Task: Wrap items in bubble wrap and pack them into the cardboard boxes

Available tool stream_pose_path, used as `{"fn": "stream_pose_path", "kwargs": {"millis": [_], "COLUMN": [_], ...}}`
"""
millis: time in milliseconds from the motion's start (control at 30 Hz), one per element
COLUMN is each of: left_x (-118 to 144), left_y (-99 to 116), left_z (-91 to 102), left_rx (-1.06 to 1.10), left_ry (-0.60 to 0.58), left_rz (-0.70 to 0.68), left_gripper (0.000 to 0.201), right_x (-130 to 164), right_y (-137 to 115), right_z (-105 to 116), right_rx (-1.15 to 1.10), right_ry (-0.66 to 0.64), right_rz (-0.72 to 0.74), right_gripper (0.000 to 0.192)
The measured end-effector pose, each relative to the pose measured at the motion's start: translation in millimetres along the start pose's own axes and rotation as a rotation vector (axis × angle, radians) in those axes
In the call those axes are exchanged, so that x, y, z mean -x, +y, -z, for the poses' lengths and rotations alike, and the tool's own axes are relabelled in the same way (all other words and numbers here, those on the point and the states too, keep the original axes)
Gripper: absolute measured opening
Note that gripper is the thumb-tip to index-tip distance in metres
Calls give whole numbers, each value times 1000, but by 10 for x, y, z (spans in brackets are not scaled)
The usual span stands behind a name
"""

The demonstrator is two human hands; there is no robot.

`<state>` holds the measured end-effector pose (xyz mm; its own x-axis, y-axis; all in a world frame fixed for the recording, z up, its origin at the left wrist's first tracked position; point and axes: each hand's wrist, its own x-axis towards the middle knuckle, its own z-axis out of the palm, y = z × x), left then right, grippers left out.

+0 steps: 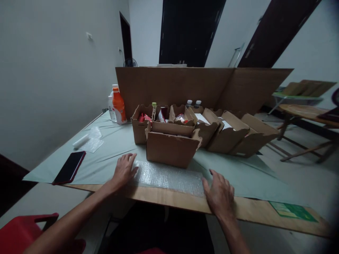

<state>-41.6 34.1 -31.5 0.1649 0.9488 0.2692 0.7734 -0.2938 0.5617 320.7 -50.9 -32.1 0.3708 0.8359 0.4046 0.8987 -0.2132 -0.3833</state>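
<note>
— Looking nearest first: bubble wrap lies flat at the desk edge. Light, soft, slippery, I judge; best taken by its ends.

— And my fingers?

— Left hand and right hand spread flat on either end, gripping nothing. Beyond sits an open cardboard box.
</note>
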Motion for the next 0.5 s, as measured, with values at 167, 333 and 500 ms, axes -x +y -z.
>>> {"fn": "stream_pose_path", "kwargs": {"millis": [167,333,500], "left_x": [180,267,362], "left_y": [374,211,-345], "left_z": [-334,-502,-231], "left_rx": [-98,-213,-376], "left_ry": [-3,-316,-274], "left_rz": [-535,-555,-499], "left_gripper": [61,71,67], "right_x": [141,283,239], "right_y": [-784,-1051,-106], "right_z": [-251,-590,-547], "right_rx": [-87,-153,-45], "right_ry": [-198,-465,-339], "right_rz": [439,657,680], "right_gripper": [36,51,52]}}
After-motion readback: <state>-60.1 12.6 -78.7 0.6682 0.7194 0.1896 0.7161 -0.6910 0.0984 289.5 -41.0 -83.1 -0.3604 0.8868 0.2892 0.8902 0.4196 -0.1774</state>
